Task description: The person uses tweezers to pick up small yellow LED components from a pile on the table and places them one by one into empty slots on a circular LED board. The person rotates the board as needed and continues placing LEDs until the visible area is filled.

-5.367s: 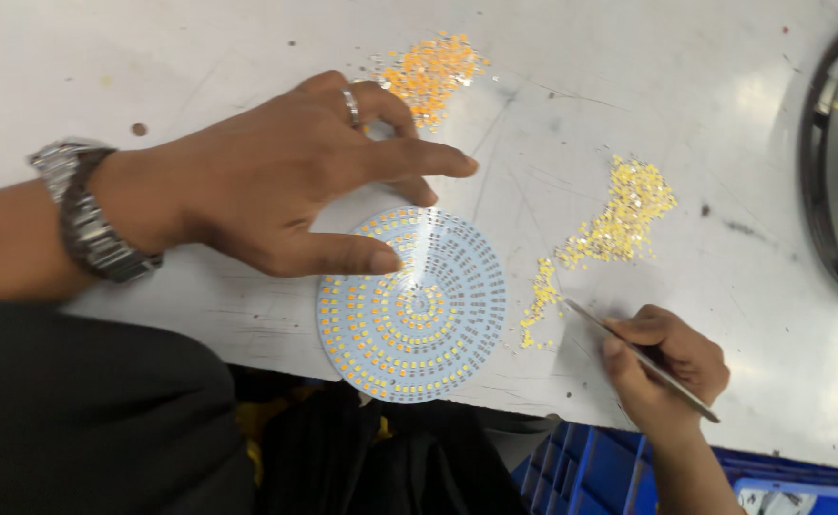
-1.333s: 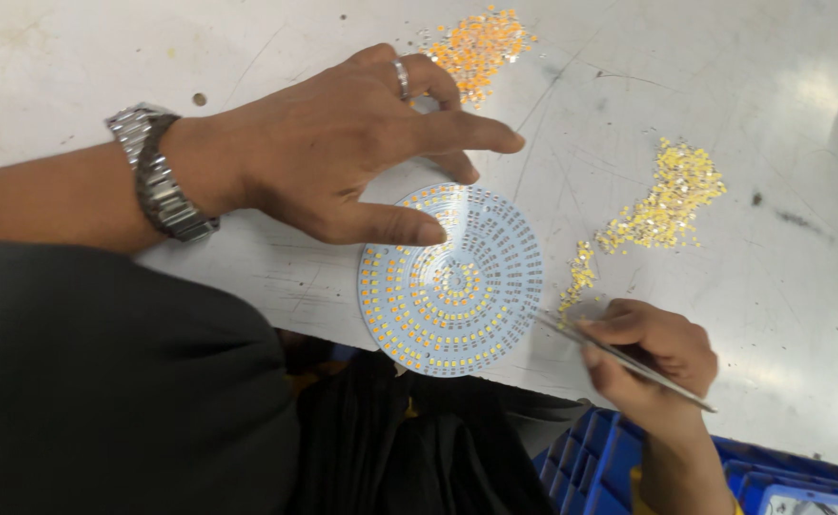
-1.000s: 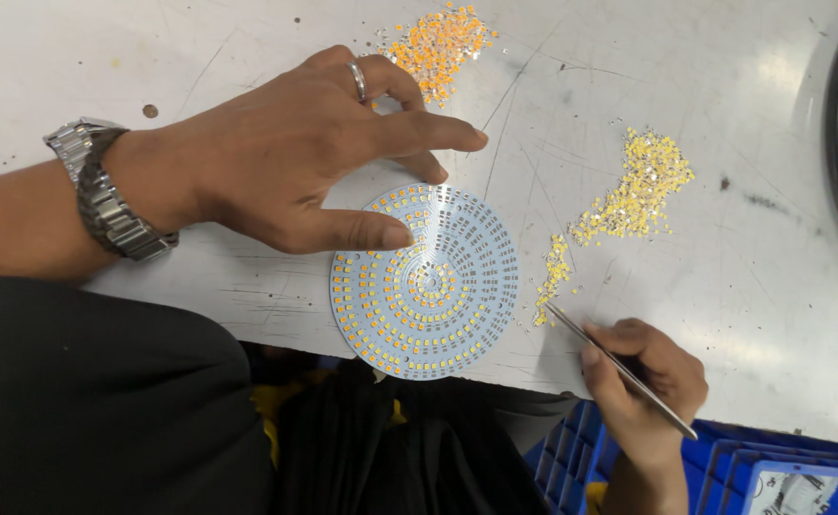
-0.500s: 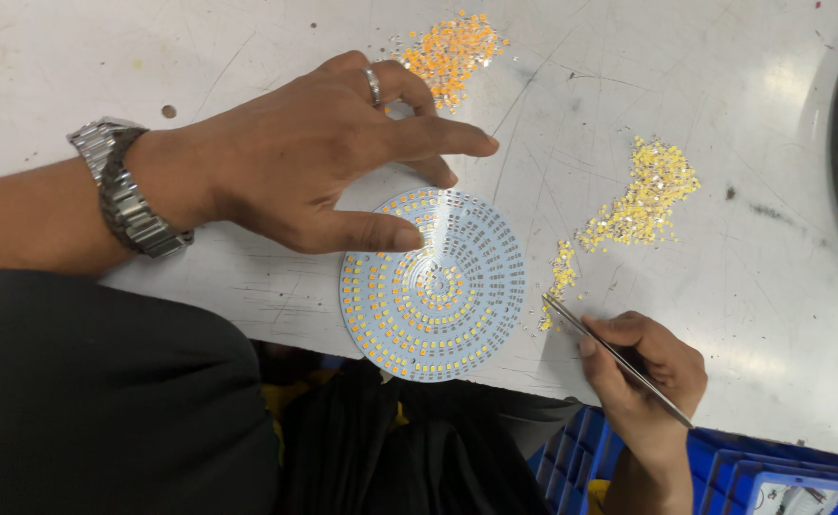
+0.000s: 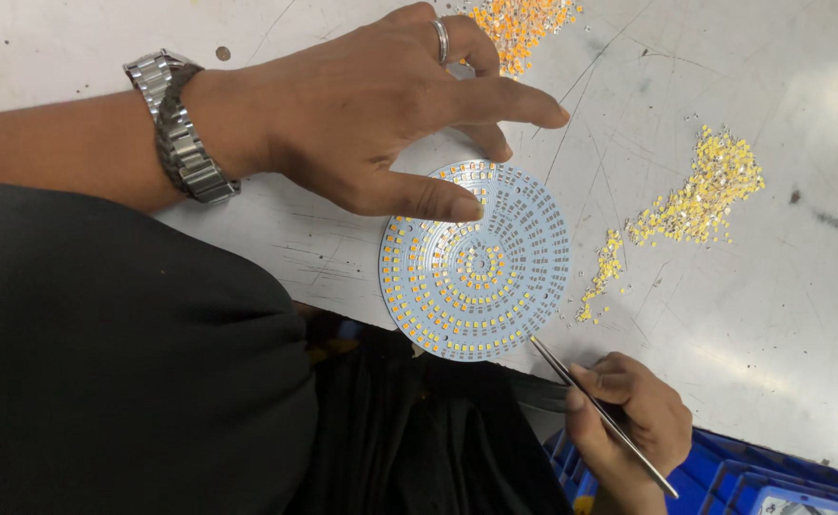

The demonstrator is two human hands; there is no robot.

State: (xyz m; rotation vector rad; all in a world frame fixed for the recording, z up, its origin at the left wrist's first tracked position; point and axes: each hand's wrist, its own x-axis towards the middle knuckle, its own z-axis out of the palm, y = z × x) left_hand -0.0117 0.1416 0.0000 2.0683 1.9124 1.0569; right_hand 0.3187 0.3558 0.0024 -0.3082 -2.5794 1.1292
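An orange chip pile (image 5: 522, 21) lies on the white table (image 5: 781, 315); blue crates (image 5: 762, 482) below

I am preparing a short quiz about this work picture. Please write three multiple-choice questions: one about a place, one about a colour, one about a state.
1. Where does the tip of the tweezers point?
A. at the lower edge of the round board
B. into the orange heap
C. at the wristwatch

2. What colour is the heap of small parts to the right of the board?
A. blue
B. yellow
C. black

3. How does the left hand meet the board?
A. lifts it off the table
B. stays clear of it
C. thumb presses its upper edge

Answers: 1 A, the tip is at the board's lower rim. 2 B, the parts look yellow. 3 C, the thumb lies on the flat board.
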